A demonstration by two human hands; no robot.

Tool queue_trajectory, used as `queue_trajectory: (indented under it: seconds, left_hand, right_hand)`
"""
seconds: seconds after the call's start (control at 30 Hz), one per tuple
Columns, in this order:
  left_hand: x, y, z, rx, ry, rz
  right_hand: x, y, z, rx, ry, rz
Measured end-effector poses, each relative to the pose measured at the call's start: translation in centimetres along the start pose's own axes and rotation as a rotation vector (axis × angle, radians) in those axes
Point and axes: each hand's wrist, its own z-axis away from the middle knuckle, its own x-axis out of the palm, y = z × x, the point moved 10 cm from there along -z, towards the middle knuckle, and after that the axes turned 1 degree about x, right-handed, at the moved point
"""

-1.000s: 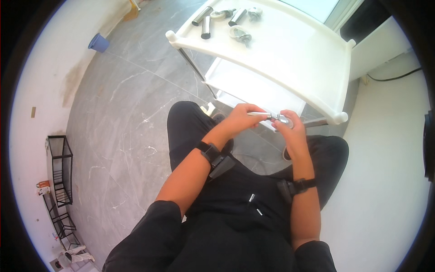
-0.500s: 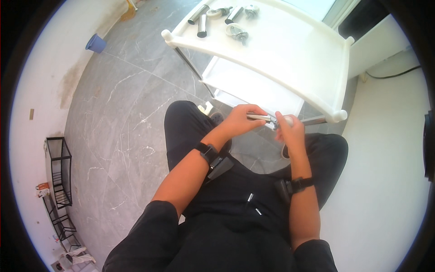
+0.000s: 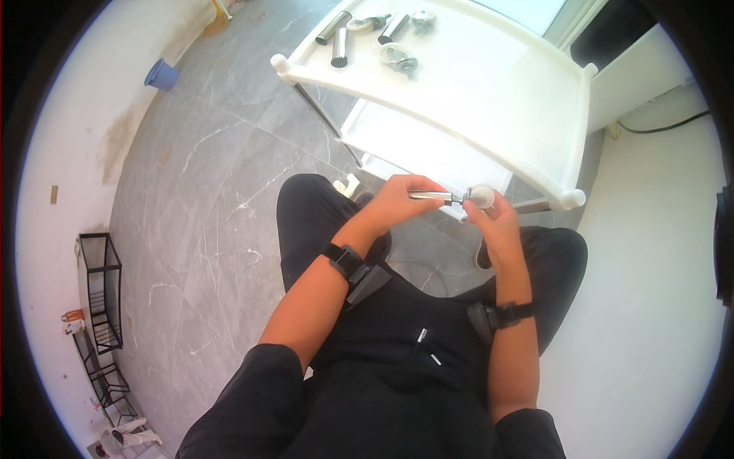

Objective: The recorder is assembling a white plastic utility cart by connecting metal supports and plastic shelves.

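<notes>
My left hand [image 3: 397, 203] is closed round a short chrome tube [image 3: 430, 196], which points to the right. From the other side my right hand [image 3: 497, 223] pinches a caster wheel [image 3: 481, 196] with a whitish wheel. The caster's stem meets the tube's right end; how deep it sits inside I cannot tell. Both hands are above my lap, just before a white tiered cart [image 3: 489, 99]. On its top tray lie several chrome tubes [image 3: 339, 47] and more casters [image 3: 399, 58].
Lower white shelves [image 3: 428, 145] of the cart show under the top tray. A blue bucket [image 3: 162, 75] stands by the left wall, with black wire racks [image 3: 103, 291] farther down it. A white panel [image 3: 642, 268] is close on my right. The floor [image 3: 199, 191] is grey tile.
My right hand has turned and shifted slightly down and right, so the caster's wheel now shows above the fingers. My left hand still holds the tube, moved slightly left.
</notes>
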Motion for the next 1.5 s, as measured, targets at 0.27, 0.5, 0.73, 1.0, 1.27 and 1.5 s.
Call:
queue_trajectory:
  seconds: [0.27,0.5,0.73,1.0,1.27,1.5]
  left_hand:
    - [0.3,-0.5,0.0,-0.037,-0.013,0.049]
    - [0.1,0.1,-0.1,0.088,0.039,-0.022]
    - [0.4,1.5,0.2,0.173,0.09,-0.141]
    - [-0.4,3.3,0.6,0.296,0.181,-0.21]
    - [-1.0,-0.1,-0.4,0.111,0.101,-0.18]
    - [-0.7,2.6,0.3,0.454,0.153,-0.327]
  right_hand:
    - [-0.2,0.1,0.0,-0.048,-0.025,0.046]
    - [-0.6,1.5,-0.2,0.021,0.072,-0.159]
    - [-0.8,3.5,-0.2,0.207,0.096,-0.341]
    - [-0.8,2.9,-0.3,0.109,0.108,-0.337]
    - [-0.8,2.4,-0.4,0.074,0.064,-0.29]
    - [-1.1,3.8,-0.5,0.13,0.109,-0.401]
